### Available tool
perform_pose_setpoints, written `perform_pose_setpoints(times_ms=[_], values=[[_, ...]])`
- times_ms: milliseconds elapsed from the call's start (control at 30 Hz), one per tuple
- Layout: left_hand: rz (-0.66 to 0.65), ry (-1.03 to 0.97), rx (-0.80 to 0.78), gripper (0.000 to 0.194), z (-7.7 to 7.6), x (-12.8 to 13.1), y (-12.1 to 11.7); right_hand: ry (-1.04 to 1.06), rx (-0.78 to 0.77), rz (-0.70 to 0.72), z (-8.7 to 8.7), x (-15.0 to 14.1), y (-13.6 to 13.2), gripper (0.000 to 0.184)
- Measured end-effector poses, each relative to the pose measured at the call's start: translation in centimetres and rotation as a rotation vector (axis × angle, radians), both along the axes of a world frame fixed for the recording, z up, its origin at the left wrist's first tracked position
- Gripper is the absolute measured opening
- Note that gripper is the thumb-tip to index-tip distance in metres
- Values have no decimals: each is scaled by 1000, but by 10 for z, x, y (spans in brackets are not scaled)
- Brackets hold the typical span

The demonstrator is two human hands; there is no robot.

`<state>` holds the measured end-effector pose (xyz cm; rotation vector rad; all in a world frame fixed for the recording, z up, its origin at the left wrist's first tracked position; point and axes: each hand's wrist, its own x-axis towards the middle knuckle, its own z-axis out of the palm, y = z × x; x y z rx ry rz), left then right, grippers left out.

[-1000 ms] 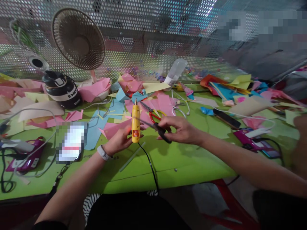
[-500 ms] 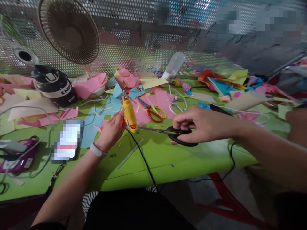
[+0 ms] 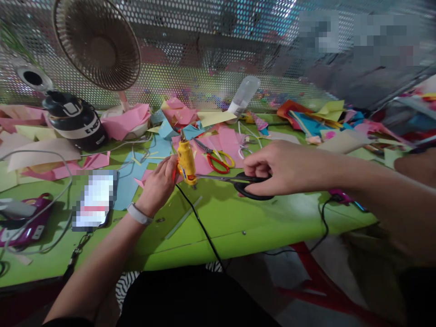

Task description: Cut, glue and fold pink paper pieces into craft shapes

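My left hand (image 3: 159, 184) is closed around the red handle of a yellow hot glue gun (image 3: 185, 159), whose metal nozzle points up and away. A black cord hangs from the gun over the table's front edge. My right hand (image 3: 269, 168) grips black-handled scissors (image 3: 250, 186), fingers and thumb at the loops. The scissors' blades reach left to the rear end of the glue gun, where a short stub sticks out; whether the blades touch it I cannot tell. Behind the gun lie scissors with red and yellow handles (image 3: 220, 162) on pink paper. A thin translucent stick (image 3: 184, 218) lies in front.
On the green table (image 3: 218, 240) are paper scraps, a phone (image 3: 94, 200), a purple device (image 3: 25, 222) and loose cables. A black flask (image 3: 76, 120), a fan (image 3: 98, 45) and a clear bottle (image 3: 244, 97) stand along the perforated metal wall. Another person's arm shows at far right.
The scissors and my right hand have shifted slightly left and up, and the blades look nearly closed. The glue gun has tilted a little, showing the stub at its rear. Its grip is unchanged.
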<state>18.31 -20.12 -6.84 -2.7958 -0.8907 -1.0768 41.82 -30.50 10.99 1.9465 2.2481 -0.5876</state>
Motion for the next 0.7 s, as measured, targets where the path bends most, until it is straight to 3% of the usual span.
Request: perform_pose_setpoints(times_ms=[700], values=[[11, 51, -20, 40, 0, -1, -2, -63, -109, 17, 4, -8, 10, 30]])
